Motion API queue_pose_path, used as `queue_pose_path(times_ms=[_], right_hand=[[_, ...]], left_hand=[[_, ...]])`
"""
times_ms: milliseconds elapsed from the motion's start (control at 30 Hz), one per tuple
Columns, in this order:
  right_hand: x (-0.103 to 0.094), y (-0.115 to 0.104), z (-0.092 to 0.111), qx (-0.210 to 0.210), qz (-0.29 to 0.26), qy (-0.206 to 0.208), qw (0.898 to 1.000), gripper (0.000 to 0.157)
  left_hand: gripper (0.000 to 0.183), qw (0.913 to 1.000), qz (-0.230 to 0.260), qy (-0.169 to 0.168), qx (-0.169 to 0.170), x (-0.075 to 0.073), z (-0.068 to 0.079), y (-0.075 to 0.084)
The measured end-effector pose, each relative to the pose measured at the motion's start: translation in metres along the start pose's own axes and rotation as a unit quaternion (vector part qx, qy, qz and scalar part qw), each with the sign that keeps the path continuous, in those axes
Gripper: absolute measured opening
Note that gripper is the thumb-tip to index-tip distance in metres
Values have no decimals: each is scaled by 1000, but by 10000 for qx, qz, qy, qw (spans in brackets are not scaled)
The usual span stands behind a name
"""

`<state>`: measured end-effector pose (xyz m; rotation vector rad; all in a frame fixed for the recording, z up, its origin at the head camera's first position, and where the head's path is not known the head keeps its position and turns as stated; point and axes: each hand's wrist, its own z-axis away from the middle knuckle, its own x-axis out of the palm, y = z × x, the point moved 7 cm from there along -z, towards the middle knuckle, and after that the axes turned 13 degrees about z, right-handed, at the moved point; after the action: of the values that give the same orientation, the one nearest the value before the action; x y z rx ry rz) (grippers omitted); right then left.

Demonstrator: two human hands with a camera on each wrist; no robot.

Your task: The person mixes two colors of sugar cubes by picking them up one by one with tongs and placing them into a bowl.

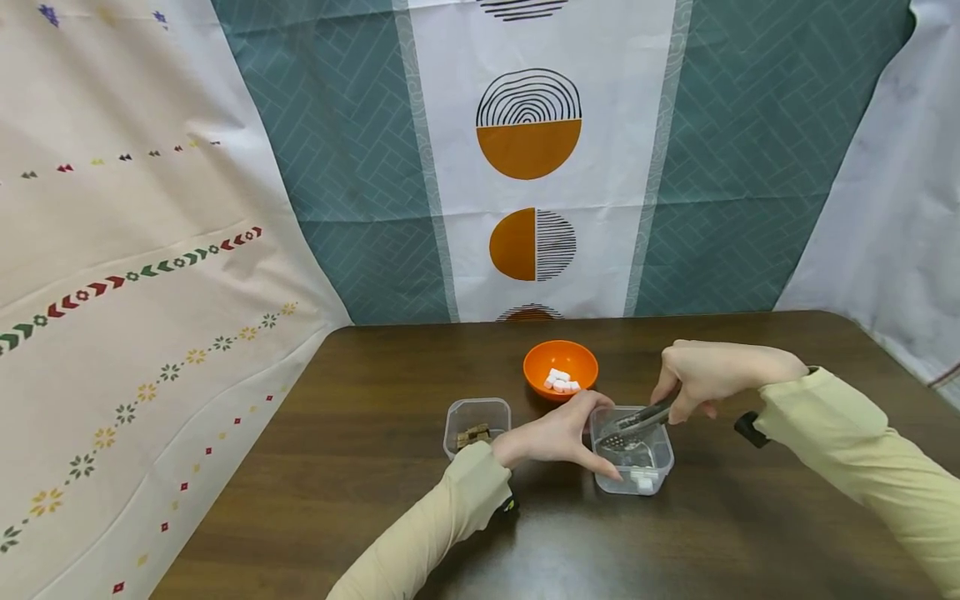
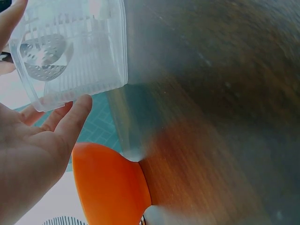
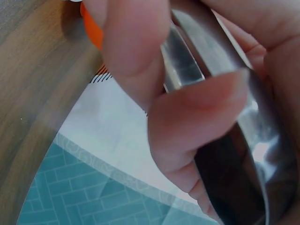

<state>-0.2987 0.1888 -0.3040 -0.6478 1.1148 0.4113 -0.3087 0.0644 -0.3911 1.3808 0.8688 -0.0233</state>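
Note:
In the head view my right hand [image 1: 701,379] grips metal tongs [image 1: 651,414], whose perforated heads [image 1: 618,440] reach down into a clear plastic container [image 1: 660,458]. Its fingers and thumb [image 3: 197,112] wrap the shiny tong handles in the right wrist view. My left hand [image 1: 555,435] holds the same container from the left, thumb at the near side and fingertips [image 2: 82,105] against the far wall. A few white pieces [image 1: 643,481] lie in the container's near corner. Between the tong heads, the left wrist view shows nothing distinct.
Behind the left hand stands an orange bowl [image 1: 536,371] with several white pieces [image 1: 561,381]. A second clear container [image 1: 477,405] with brown pieces [image 1: 474,435] sits left of it, partly behind the left wrist. Patterned cloths hang beyond the brown table [image 1: 337,517].

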Motion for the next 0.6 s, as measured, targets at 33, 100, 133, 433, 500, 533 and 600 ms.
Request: queue_pose_path(times_ms=[33, 100, 133, 433, 500, 533, 600], right_hand=[[0, 0, 0, -1, 17, 13, 10000, 23], [-1, 1, 1, 28, 34, 19, 10000, 22], [-1, 1, 1, 32, 37, 30, 10000, 22], [-12, 5, 12, 173, -121, 183, 9996, 26], [-17, 6, 15, 130, -126, 255, 9995, 27], [-20, 6, 16, 103, -114, 301, 9994, 28], [-27, 8, 19, 99, -79, 393, 9991, 32]], left_hand=[[80, 10000, 1, 4, -8, 0, 0, 0], [79, 10000, 17, -4, -12, 0, -1, -1], [79, 10000, 30, -7, -6, 0, -1, -1], [78, 10000, 24, -1, 64, 0, -1, 1], [79, 10000, 23, 31, 56, 0, -1, 1], [79, 10000, 20, 38, 52, 0, -1, 0], [79, 10000, 25, 51, 27, 0, -1, 0]])
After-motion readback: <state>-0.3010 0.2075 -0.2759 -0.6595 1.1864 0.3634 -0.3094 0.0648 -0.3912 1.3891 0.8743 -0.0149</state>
